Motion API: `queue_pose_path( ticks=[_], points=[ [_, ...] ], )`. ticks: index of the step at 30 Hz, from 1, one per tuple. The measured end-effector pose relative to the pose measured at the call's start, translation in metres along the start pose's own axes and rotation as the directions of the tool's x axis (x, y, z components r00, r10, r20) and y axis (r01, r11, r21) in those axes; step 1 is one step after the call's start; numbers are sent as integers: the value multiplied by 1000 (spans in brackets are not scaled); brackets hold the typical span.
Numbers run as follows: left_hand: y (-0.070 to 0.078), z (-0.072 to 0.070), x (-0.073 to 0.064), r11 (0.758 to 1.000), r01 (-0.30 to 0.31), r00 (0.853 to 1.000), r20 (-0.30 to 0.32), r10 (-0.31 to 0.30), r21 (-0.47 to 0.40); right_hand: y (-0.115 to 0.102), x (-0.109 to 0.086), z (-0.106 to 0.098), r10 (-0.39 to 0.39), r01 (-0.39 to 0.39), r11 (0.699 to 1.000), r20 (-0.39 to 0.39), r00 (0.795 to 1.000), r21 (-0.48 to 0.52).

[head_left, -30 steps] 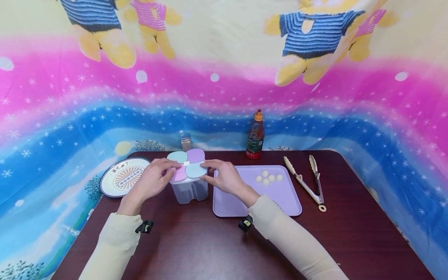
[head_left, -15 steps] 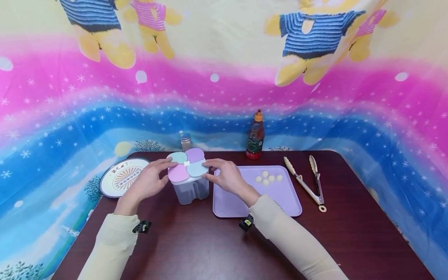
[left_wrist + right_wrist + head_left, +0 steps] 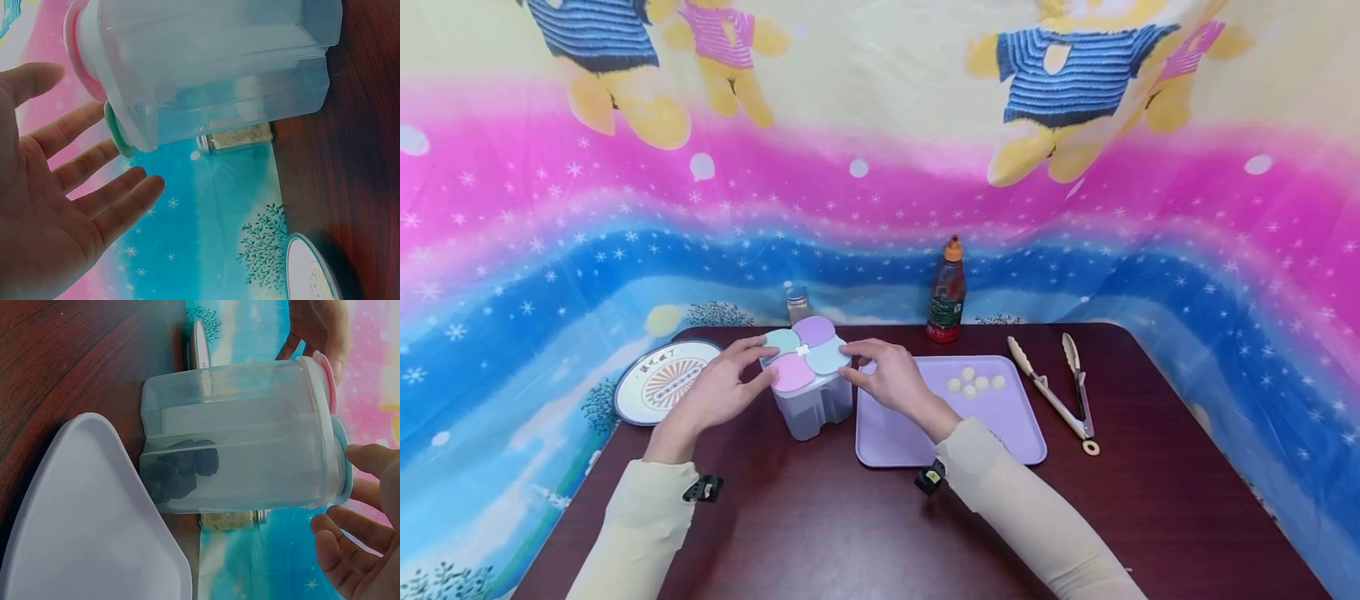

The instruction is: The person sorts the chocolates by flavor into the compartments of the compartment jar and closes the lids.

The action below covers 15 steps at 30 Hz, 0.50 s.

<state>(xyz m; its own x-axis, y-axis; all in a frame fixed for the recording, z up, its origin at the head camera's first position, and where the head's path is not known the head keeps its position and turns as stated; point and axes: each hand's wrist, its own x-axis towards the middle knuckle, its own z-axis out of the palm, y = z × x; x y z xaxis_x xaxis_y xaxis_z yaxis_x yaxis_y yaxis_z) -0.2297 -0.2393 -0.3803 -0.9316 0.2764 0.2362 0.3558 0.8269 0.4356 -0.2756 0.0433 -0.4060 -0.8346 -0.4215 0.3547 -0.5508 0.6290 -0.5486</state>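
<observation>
Just left of the tray point(image 3: 887, 443), the container point(image 3: 811, 412) stands between the left hand point(image 3: 724, 389) and right hand point(image 3: 891, 379), fingers extended, unclamped, at its lid point(image 3: 802, 351), seemingly adjusting placement, next needing even contact.

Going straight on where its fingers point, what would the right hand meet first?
Most likely the blue lid panel: the right hand has its fingertips at that edge, though contact is unclear.

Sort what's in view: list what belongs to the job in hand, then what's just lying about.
Probably part of the job, given where the fingers are:
four-petal lid
translucent container

Apparently just lying about, no fingers on them:
plate
small jar
sauce bottle
purple tray
round pale pieces
tongs
</observation>
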Motion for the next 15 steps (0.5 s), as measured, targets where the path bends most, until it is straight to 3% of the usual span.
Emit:
queue_pose_path(
  ticks=[7, 15],
  points=[
    [1, -1, 1, 1000, 2, 1000, -19, -2, -8, 0, 2, -1, -20, 20, 1000, -17, 1000, -6],
    [3, -6, -4, 999, -31, 998, -58, 32, 16, 5, 4, -4, 38, -39, 999, -39, 999, -23]
  ],
)
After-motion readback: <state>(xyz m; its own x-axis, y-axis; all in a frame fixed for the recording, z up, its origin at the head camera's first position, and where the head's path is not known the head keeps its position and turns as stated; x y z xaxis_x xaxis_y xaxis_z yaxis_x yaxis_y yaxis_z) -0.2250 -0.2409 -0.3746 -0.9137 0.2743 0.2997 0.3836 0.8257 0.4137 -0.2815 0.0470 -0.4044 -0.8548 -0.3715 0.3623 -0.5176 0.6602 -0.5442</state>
